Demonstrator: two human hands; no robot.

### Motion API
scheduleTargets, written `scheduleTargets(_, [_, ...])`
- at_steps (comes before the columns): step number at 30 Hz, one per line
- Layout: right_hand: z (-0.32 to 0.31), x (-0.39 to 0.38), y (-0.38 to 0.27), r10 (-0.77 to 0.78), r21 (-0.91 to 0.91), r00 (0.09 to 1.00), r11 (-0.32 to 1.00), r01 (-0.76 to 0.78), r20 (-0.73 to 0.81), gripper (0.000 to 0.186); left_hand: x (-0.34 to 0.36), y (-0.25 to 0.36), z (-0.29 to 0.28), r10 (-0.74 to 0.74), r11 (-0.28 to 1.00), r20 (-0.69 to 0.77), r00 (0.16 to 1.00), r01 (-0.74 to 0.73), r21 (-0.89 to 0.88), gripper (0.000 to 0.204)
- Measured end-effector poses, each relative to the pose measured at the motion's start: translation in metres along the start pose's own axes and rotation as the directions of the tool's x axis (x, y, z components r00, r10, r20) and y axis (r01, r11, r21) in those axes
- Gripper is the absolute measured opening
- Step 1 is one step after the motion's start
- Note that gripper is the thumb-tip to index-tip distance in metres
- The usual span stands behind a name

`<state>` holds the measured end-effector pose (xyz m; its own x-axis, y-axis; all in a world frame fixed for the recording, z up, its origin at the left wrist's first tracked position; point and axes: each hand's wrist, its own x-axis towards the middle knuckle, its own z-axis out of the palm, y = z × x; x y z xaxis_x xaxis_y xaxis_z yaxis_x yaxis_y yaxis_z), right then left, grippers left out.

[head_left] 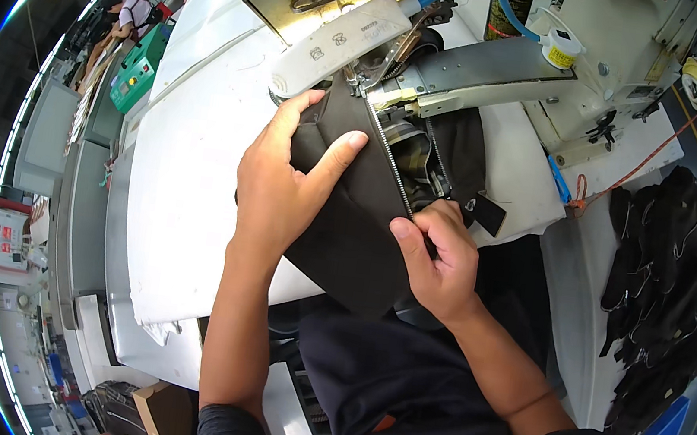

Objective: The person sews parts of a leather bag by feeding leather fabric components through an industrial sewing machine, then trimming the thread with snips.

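A dark brown garment piece [346, 239] lies under the head of a sewing machine [492, 74]. A metal zipper [388, 155] runs along the edge of its opening, and a plaid lining [413, 152] shows inside. The zipper's upper end reaches the presser foot [359, 80]. My left hand [287, 184] rests flat on the fabric left of the zipper, thumb and fingers apart, with fingertips close to the foot. Lower down, my right hand [445, 260] pinches the zipper edge between thumb and fingers. A small dark tag [488, 215] hangs beside that hand.
White cloth [195, 190] covers the table around the machine. On the machine's right sit a small white bottle [562, 48] and a dark can [511, 7]. A pile of dark garments [662, 282] lies at the right. Far left, a person [136, 15] is near a green machine [138, 66].
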<state>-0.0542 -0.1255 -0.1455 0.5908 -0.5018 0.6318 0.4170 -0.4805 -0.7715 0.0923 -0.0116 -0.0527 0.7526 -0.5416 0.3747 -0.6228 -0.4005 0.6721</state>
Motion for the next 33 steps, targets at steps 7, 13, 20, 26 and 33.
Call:
scheduleTargets(7, [-0.004, 0.001, -0.025, 0.168, 0.086, 0.985, 0.981, -0.172, 0.046, 0.016, 0.013, 0.003, -0.011, -0.028, 0.999, 0.11, 0.994, 0.033, -0.042, 0.061])
scheduleTargets(13, [-0.005, 0.006, -0.027, 0.185, 0.107, 0.981, 0.976, -0.19, 0.056, 0.018, 0.017, 0.006, -0.014, -0.059, 0.995, 0.176, 0.983, 0.071, -0.063, 0.051])
scheduleTargets(20, [-0.002, 0.012, -0.03, 0.198, 0.132, 0.979, 0.97, -0.204, 0.055, 0.028, 0.024, 0.005, -0.018, -0.104, 0.981, 0.244, 0.964, 0.139, -0.132, 0.059])
scheduleTargets(26, [0.001, 0.021, -0.032, 0.29, 0.118, 0.955, 0.948, -0.295, 0.063, 0.019, 0.035, -0.002, -0.024, -0.125, 0.966, 0.301, 0.945, 0.185, -0.181, 0.062])
scheduleTargets(33, [0.0, 0.024, -0.035, 0.323, 0.122, 0.944, 0.936, -0.33, 0.07, 0.02, 0.036, -0.008, -0.022, -0.115, 0.931, 0.337, 0.934, 0.22, -0.292, 0.059])
